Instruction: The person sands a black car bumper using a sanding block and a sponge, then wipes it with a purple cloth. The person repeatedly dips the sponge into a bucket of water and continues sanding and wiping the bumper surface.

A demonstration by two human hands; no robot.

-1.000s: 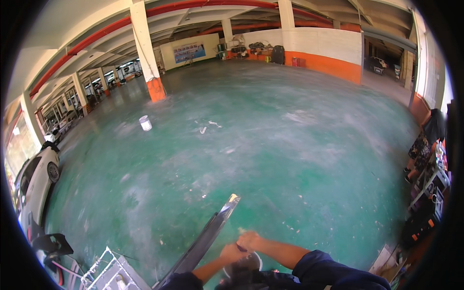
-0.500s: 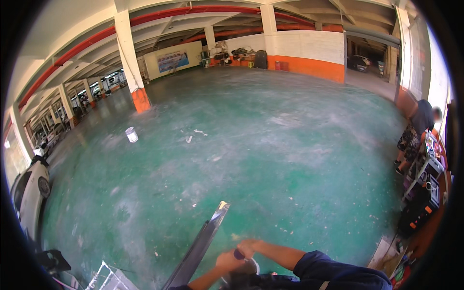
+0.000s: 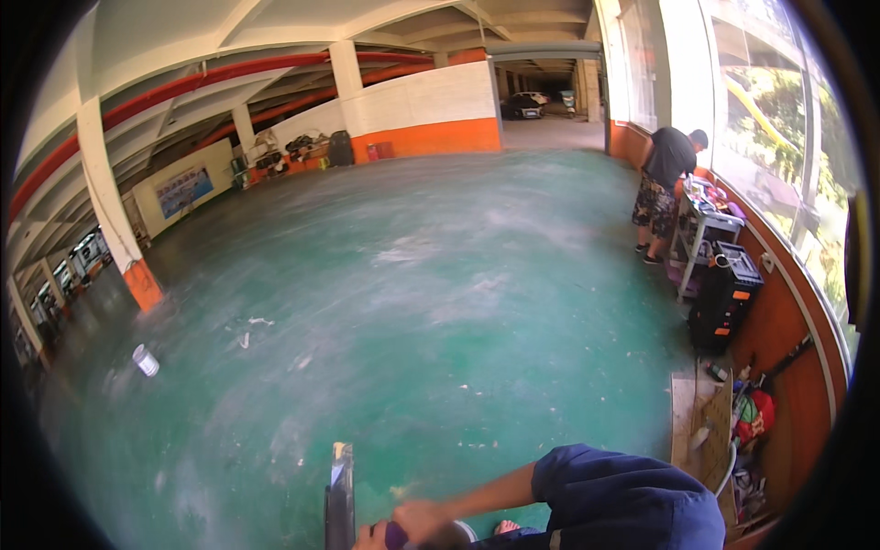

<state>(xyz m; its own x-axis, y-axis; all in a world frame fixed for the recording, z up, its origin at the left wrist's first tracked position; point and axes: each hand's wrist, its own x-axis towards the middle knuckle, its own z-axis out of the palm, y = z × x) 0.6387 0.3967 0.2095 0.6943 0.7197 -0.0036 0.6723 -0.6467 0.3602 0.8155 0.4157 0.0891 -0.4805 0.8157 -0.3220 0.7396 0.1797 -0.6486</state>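
My right hand (image 3: 420,521) comes in from the right, fingers closed, at the lower edge. Beside it, my left hand (image 3: 369,537) is curled and partly cut off by the frame. Between the two sits a small dark purple rounded thing (image 3: 396,534), its kind not clear; both hands close against it. Just left of my hands stands a long dark strip (image 3: 340,504) with a shiny, pale-tipped end. Part of a pale round rim (image 3: 467,530), like a bucket's, shows under my right forearm.
A white can (image 3: 145,360) stands on the green floor (image 3: 412,302) at left, near an orange-based pillar (image 3: 141,286). At right a person (image 3: 662,188) bends over a cart (image 3: 701,220). A black toolbox (image 3: 724,301) and boards (image 3: 701,412) line the wall.
The view has swung to the right, bringing the windows and the cart further in. My hands and the strip now lie lower in the picture, and the white car at left has gone from view.
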